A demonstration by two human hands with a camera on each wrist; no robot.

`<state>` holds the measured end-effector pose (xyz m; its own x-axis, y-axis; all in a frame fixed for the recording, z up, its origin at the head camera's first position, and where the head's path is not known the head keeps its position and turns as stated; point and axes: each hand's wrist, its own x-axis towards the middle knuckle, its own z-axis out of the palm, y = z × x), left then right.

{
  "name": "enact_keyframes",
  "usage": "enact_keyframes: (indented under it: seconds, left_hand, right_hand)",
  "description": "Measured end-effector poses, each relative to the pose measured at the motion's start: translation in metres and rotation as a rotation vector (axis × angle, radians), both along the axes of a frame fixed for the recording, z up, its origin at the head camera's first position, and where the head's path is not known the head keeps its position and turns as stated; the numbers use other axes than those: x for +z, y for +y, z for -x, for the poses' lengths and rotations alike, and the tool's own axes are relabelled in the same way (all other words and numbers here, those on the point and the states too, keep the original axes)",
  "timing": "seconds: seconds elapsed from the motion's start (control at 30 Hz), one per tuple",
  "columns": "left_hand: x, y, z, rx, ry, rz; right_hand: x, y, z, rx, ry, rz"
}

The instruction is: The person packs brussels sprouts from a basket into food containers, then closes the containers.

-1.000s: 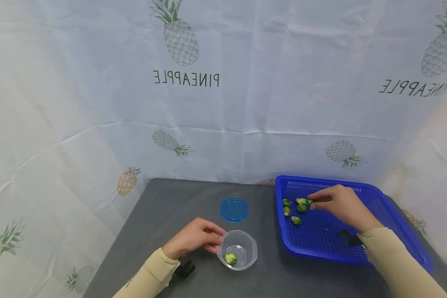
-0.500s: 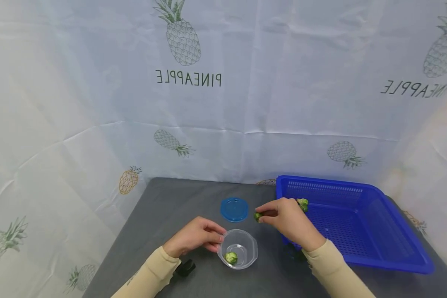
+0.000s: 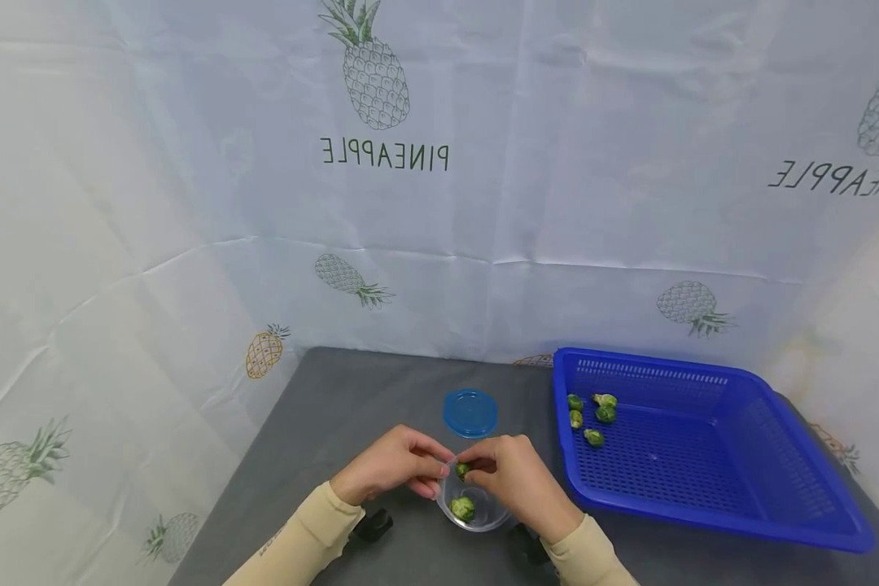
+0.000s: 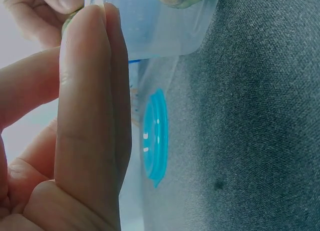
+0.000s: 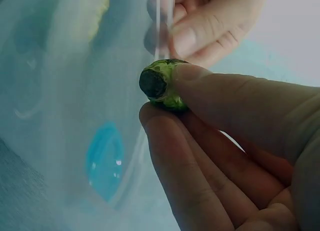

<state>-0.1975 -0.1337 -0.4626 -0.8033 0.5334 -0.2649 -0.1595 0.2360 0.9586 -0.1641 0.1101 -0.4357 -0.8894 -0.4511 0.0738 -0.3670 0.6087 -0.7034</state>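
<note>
My left hand (image 3: 399, 465) pinches the rim of a clear plastic container (image 3: 487, 519) between thumb and fingers. One Brussels sprout (image 3: 462, 509) lies inside it; part of that sprout also shows through the wall in the left wrist view. A second, smaller Brussels sprout (image 5: 162, 85) is pinched between the thumb and fingertips of my right hand (image 3: 514, 480), its dark cut end facing the container. In the head view this sprout overlaps the container's opening, close to my left fingertips. My right hand covers the container's far right side.
A blue lid (image 3: 470, 413) lies on the grey table (image 3: 381, 382) behind the container. At the right stands a blue perforated basket (image 3: 703, 496), with several Brussels sprouts (image 3: 593, 438) gathered at its left end. A pineapple-print curtain (image 3: 527, 203) hangs behind the table.
My right hand has carried a sprout left from the basket to over the container. The left hand keeps its hold on the rim. The head view has shifted slightly.
</note>
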Motion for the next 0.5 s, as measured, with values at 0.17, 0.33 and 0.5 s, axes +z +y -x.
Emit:
enact_keyframes:
  seconds: [0.17,0.33,0.5]
  left_hand:
    - [-0.0003,-0.0005,0.0003,0.002,-0.005,-0.001]
    - [0.0002,-0.0015,0.0005,0.005,0.000,-0.006]
    - [0.0006,-0.0013,0.0005,-0.004,0.009,-0.009]
  right_hand:
    - [-0.0081,-0.0019,-0.0012,0.030,-0.015,0.012]
    - [-0.0098,-0.0028,-0.0007,0.033,-0.006,0.000]
    - [-0.0109,-0.0034,-0.0019,0.040,0.003,-0.012]
